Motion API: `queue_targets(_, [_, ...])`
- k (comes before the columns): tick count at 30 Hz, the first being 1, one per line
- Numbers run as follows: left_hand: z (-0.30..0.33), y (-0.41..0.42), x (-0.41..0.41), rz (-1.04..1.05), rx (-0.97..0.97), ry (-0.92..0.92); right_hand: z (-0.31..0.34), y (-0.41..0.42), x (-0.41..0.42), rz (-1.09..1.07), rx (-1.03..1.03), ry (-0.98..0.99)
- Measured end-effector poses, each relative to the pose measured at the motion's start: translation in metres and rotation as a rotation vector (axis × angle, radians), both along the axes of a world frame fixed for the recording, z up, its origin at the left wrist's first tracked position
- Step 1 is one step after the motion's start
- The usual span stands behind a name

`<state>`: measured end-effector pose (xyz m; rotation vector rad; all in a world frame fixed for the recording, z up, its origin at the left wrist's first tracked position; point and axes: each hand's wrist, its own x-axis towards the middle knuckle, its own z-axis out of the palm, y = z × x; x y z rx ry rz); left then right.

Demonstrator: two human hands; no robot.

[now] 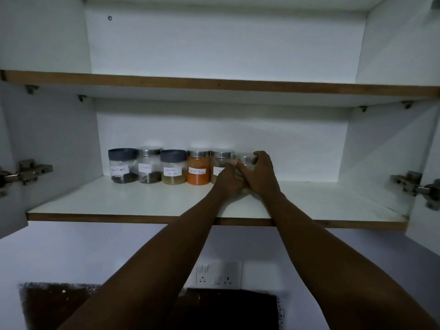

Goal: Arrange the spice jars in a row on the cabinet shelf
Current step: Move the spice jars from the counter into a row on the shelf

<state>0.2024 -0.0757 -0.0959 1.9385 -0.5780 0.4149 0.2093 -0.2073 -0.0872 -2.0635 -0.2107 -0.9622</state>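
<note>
A: Jars are lined up at the back of the lower shelf: black-lidded jar, clear jar, second black-lidded jar, orange jar, one more, then the last jar, mostly hidden by hands.

B: Grip?

A: Right hand is curled around the last jar, fingers closed on it. Left hand is pressed at its front; whether it is gripped there cannot be told.

B: How should it be done?

A: It should be slid flush beside its neighbour, fronts kept level, label turned outward, neighbour not knocked.
</note>
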Motion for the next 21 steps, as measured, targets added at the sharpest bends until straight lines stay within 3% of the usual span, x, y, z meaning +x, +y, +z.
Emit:
queue_targets(6, [0.000, 0.002, -0.003, -0.007, -0.078, 0.114, -0.006, -0.001, -0.007, -0.013, 0.038, -0.030])
queue_targets(10, [0.001, 0.004, -0.006, 0.033, -0.060, 0.166, -0.005, -0.007, -0.014, 0.034, 0.187, -0.017])
queue_targets(15, [0.001, 0.007, -0.009, 0.087, -0.120, 0.164, -0.001, -0.012, -0.014, 0.083, 0.359, 0.048])
queue_targets(19, [0.000, 0.009, -0.009, 0.112, -0.161, 0.160, 0.001, -0.014, -0.014, 0.030, 0.375, 0.065])
queue_targets(21, [0.002, 0.007, -0.011, 0.196, -0.170, 0.068, -0.001, -0.016, -0.014, -0.001, 0.358, 0.051])
